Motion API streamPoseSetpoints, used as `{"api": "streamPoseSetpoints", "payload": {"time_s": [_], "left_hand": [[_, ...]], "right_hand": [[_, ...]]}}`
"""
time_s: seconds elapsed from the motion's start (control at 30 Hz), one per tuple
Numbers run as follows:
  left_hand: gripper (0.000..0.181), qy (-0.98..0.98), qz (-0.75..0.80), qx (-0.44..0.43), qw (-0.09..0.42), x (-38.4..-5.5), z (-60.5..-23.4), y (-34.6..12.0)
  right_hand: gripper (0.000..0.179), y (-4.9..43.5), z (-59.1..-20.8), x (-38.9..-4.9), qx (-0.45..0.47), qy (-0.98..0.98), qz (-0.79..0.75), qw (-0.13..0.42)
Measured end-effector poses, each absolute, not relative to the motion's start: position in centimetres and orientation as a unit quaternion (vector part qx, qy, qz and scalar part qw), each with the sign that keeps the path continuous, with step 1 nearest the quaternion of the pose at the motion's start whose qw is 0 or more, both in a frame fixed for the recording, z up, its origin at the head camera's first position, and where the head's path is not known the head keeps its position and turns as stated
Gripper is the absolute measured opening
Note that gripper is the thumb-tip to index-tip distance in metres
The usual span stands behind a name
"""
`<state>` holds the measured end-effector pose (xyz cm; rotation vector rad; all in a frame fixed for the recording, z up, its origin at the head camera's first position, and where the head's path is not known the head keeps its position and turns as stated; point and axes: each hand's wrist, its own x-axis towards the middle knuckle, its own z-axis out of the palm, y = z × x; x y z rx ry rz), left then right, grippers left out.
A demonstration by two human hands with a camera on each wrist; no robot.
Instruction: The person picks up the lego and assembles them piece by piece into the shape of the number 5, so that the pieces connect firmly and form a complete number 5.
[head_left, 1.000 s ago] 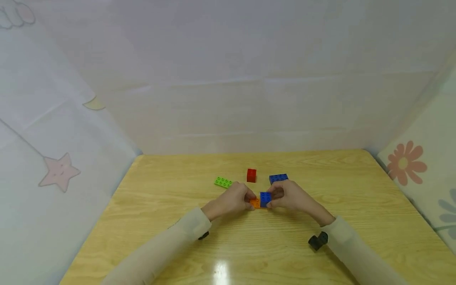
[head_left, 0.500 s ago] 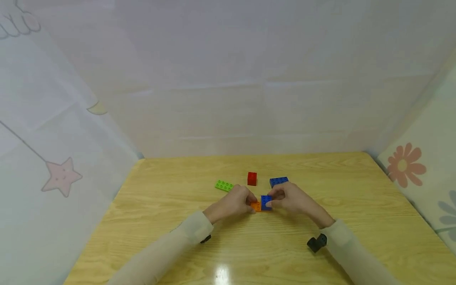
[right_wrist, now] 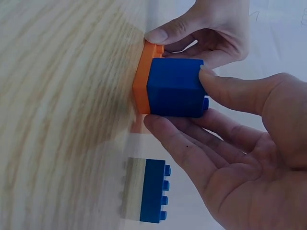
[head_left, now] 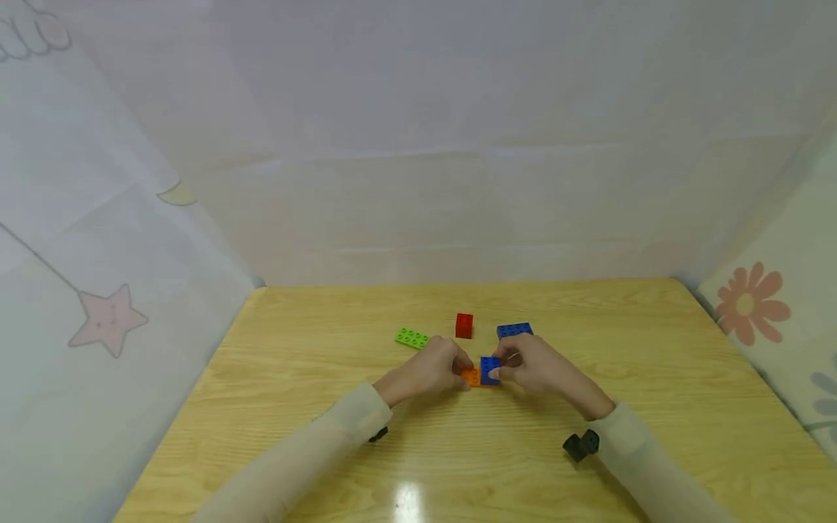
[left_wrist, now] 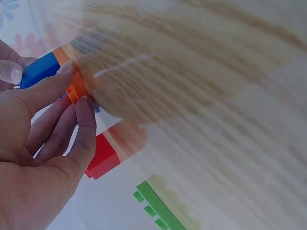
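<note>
My left hand point(head_left: 428, 370) pinches the left end of a flat orange building brick point(head_left: 471, 377) lying on the table. A taller blue building brick point(right_wrist: 175, 88) sits on the right end of the orange one, studs facing up. My right hand point(head_left: 539, 363) holds this blue brick between thumb and fingers. In the right wrist view the thumb presses its studded top edge, and a fingertip lies at the lower side by the orange brick point(right_wrist: 141, 93). The left wrist view shows the left thumb and fingers on the orange brick point(left_wrist: 76, 86); the blue brick point(left_wrist: 41, 69) is partly covered.
A flat green brick point(head_left: 412, 338) lies behind the left hand. Farther back stands a small red brick point(head_left: 463, 325). A second, longer blue brick point(head_left: 514, 330) is just behind the right hand. Cloth-like walls with printed shapes border the wooden table point(head_left: 314, 319).
My right thumb has shifted from the blue brick's lower right side up onto its near face and top. The left hand keeps its grip on the orange brick. The head view moved slightly.
</note>
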<state>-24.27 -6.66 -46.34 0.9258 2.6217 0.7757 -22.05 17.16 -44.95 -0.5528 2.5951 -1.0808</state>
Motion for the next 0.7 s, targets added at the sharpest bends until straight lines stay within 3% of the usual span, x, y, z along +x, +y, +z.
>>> {"api": "streamPoseSetpoints", "payload": {"time_s": [0.7], "left_hand": [[0.030, 0.900, 0.288, 0.294, 0.144, -23.8, -46.5, -6.7]], "right_hand": [[0.030, 18.4, -46.0, -22.9, -0.245, 0.877, -0.387, 0.146]]}}
